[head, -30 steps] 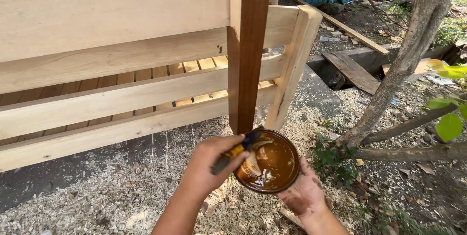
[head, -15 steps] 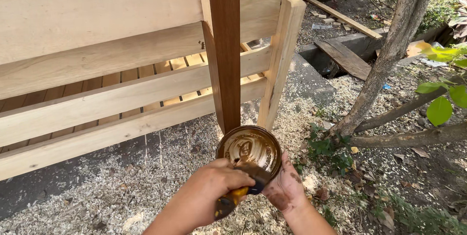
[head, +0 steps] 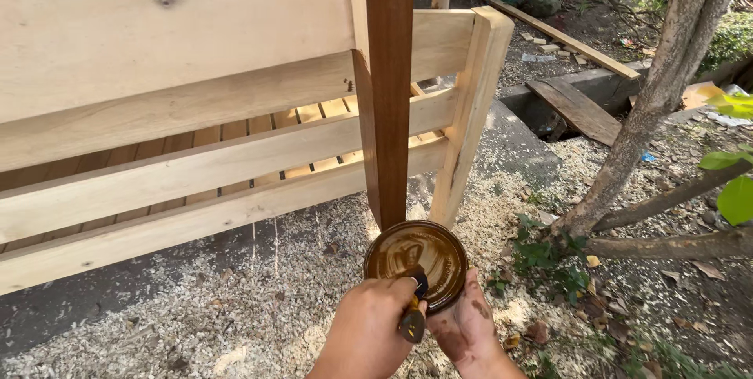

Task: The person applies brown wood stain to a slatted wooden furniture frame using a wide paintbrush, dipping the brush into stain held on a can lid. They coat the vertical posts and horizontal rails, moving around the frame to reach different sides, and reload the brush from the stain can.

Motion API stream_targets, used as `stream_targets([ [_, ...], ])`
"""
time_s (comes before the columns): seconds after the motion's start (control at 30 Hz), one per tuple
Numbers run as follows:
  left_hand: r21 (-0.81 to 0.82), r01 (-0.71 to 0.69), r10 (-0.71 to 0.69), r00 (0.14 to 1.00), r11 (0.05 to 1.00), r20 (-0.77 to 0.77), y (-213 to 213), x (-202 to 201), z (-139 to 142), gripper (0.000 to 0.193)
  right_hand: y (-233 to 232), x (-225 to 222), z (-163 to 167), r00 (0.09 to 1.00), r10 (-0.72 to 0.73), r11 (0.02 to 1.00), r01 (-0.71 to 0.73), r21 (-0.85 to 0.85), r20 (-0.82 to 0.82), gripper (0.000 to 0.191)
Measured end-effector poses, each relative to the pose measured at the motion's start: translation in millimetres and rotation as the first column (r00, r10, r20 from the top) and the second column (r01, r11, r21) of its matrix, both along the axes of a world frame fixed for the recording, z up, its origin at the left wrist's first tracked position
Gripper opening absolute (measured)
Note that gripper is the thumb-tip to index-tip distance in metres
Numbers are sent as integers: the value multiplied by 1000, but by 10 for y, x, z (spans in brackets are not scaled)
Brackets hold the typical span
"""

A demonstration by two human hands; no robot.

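Bright, sharp daylight, dappled shade on the sawdust-strewn ground [head: 259, 308], glare on the pale planks [head: 157, 50].

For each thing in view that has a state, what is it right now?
Round can: open, holding brown stain, tilted toward the camera.
Brush: head dipped in the can.
Left hand: closed around the brush handle.
Right hand: cupping the can from below, stain-smeared.
Upright post: stained dark brown.
Wooden frame: bare, unstained.

Can: [head: 416, 261] your round tin of brown stain, open, tilted toward you, at 6 o'clock below the post.
Brush: [head: 413, 318] yellow handle pointing toward 6 o'clock, head dipped at the can's near rim.
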State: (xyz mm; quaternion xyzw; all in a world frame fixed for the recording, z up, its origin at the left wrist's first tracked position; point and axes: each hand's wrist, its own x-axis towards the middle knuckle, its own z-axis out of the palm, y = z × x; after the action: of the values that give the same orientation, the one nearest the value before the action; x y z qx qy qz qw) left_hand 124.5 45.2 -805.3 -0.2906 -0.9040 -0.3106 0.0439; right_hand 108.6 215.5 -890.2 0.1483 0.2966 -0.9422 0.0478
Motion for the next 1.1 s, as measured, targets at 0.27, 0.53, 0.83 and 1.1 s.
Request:
stream_targets([
  [0.27, 704, -635, -73, 724, 319, 686, -395, -315, 29, 38, -13, -23, 348, 997, 10, 999, -14, 41, 81, 61],
  [0.53, 823, -519, -156, 855, -230, 495, -687, -920, 749, 44, 203, -360, 744, 987, 32, 988, -55, -146, -155, 67],
  [0.83, 704, -599, 359, 798, 380, 485, -336, -1099, 2317, 44, 407, -502, 2178, 951, -182, 983, 183, 18, 251, 65],
  [1.1, 813, -532, 319, 833, 236, 452, -22, -1110, 3236, 36, 521, -263, 3054, 885, -263, 965, 241, 106, 383, 63],
])
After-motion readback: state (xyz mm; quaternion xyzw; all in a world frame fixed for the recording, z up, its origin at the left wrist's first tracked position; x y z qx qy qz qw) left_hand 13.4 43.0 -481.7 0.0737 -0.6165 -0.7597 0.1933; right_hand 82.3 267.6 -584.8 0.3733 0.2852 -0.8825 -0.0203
